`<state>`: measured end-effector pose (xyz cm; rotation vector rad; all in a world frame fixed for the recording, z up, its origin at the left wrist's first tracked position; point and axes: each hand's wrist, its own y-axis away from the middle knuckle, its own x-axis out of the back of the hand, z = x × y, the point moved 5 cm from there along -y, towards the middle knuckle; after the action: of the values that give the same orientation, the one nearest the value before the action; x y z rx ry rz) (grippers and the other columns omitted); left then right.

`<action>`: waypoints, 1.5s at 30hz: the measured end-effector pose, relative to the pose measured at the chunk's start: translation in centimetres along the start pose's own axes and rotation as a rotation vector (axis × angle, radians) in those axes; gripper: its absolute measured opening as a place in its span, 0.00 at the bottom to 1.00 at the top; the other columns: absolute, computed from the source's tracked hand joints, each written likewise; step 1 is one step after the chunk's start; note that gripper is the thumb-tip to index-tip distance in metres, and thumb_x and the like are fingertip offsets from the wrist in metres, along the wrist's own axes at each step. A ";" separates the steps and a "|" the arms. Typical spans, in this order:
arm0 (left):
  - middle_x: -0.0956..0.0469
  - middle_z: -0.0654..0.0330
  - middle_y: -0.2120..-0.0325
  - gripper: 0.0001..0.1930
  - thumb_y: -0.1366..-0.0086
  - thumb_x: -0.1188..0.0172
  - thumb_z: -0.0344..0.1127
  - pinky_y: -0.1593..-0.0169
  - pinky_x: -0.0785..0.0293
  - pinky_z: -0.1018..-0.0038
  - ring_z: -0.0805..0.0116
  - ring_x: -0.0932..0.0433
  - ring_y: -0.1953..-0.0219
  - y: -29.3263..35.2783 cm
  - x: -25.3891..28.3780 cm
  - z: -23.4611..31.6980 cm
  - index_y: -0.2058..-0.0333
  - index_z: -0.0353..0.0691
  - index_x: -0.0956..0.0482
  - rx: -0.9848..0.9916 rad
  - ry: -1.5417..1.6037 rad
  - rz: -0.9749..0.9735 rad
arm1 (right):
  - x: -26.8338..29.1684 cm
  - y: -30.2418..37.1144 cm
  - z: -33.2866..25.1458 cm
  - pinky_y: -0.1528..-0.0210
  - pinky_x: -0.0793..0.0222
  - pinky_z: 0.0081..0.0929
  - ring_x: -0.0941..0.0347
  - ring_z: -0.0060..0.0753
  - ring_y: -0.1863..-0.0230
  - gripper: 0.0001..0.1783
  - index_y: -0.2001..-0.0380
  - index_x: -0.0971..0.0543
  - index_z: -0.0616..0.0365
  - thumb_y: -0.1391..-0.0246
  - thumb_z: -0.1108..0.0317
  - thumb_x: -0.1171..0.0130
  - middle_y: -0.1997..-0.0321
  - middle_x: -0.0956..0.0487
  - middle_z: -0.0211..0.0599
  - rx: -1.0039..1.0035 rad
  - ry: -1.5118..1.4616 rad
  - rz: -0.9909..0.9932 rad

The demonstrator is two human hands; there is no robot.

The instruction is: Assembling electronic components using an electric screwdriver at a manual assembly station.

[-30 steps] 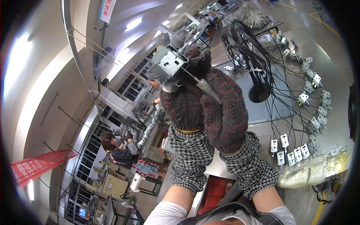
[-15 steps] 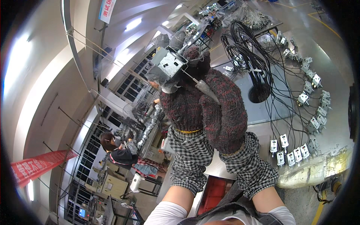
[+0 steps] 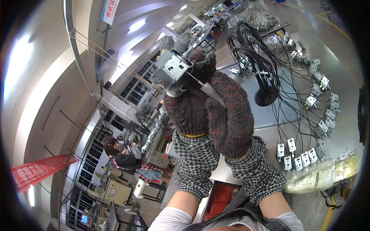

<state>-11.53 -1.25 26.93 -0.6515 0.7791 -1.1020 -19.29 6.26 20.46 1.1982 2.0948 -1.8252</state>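
In dark knitted gloves with red flecks, both my hands are raised together in the middle of the head view. My left hand (image 3: 187, 111) grips a small silvery metal box (image 3: 178, 69) with slots in its face; its grey-wrapped fingertips curl around the box. My right hand (image 3: 235, 115) is closed on a thin-shafted hand tool with a grey tapered handle (image 3: 211, 92). The tool's metal shaft reaches up to the right edge of the box. Its tip is hidden or too fine to make out. The two gloves touch along their sides.
On the metal table (image 3: 347, 115) to the right, several metal boxes (image 3: 306, 158) on black cables (image 3: 266, 54) lie in an arc. The cables run through a round hole (image 3: 266, 95). A red bin (image 3: 221, 200) is below my hands. At left, a co-worker (image 3: 125, 159) sits at another bench.
My hands, the box and the tool keep almost the same position. The co-worker at the left has shifted slightly.
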 end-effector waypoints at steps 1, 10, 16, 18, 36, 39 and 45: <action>0.26 0.43 0.47 0.29 0.30 0.51 0.52 0.31 0.44 0.47 0.49 0.27 0.43 -0.1 0.1 -0.1 0.41 0.34 0.33 0.000 0.001 -0.001 | 0.0 0.0 0.0 0.43 0.29 0.44 0.26 0.55 0.46 0.19 0.47 0.27 0.67 0.41 0.75 0.42 0.47 0.24 0.56 0.004 0.005 -0.015; 0.26 0.43 0.47 0.28 0.31 0.50 0.50 0.32 0.42 0.47 0.49 0.27 0.43 0.0 -0.2 0.0 0.41 0.33 0.33 0.009 0.003 -0.011 | 0.2 -0.5 -0.5 0.42 0.31 0.44 0.26 0.55 0.45 0.19 0.47 0.28 0.67 0.42 0.75 0.42 0.46 0.25 0.57 0.022 0.011 -0.049; 0.26 0.43 0.47 0.28 0.31 0.49 0.49 0.32 0.41 0.48 0.49 0.27 0.43 0.2 -0.6 -0.1 0.41 0.33 0.33 0.020 0.022 -0.031 | 0.3 -0.3 0.2 0.42 0.32 0.43 0.27 0.53 0.44 0.22 0.46 0.30 0.68 0.43 0.76 0.41 0.46 0.25 0.56 -0.006 -0.027 -0.046; 0.26 0.43 0.47 0.28 0.31 0.48 0.48 0.32 0.41 0.48 0.49 0.27 0.43 0.3 -0.6 0.1 0.41 0.33 0.33 0.018 0.025 -0.036 | 0.0 -0.2 0.1 0.42 0.31 0.43 0.27 0.52 0.45 0.21 0.46 0.30 0.68 0.42 0.76 0.41 0.46 0.25 0.56 -0.027 -0.033 -0.019; 0.26 0.44 0.47 0.26 0.31 0.46 0.45 0.33 0.38 0.49 0.49 0.26 0.44 -0.4 -0.7 -0.9 0.41 0.33 0.32 0.043 0.118 -0.061 | 0.4 -0.5 0.3 0.44 0.31 0.41 0.26 0.51 0.47 0.17 0.49 0.25 0.66 0.41 0.74 0.42 0.49 0.23 0.53 -0.067 -0.051 -0.009; 0.26 0.44 0.47 0.26 0.31 0.46 0.45 0.34 0.38 0.49 0.49 0.26 0.44 -0.5 -0.5 -0.9 0.41 0.33 0.32 0.042 0.114 -0.051 | 0.4 -0.4 0.5 0.44 0.31 0.40 0.25 0.49 0.48 0.15 0.51 0.24 0.66 0.42 0.75 0.41 0.50 0.23 0.52 -0.041 -0.017 0.038; 0.27 0.44 0.46 0.26 0.31 0.47 0.44 0.34 0.38 0.49 0.49 0.27 0.44 -0.4 1.0 -1.1 0.41 0.33 0.32 0.019 -0.051 0.099 | 0.5 -0.4 0.4 0.43 0.31 0.38 0.25 0.44 0.47 0.14 0.52 0.22 0.65 0.41 0.75 0.42 0.49 0.22 0.49 -0.121 -0.061 -0.002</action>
<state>-12.43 -2.38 26.39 -0.6165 0.7482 -0.9979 -20.07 6.13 20.37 1.0982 2.1396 -1.6858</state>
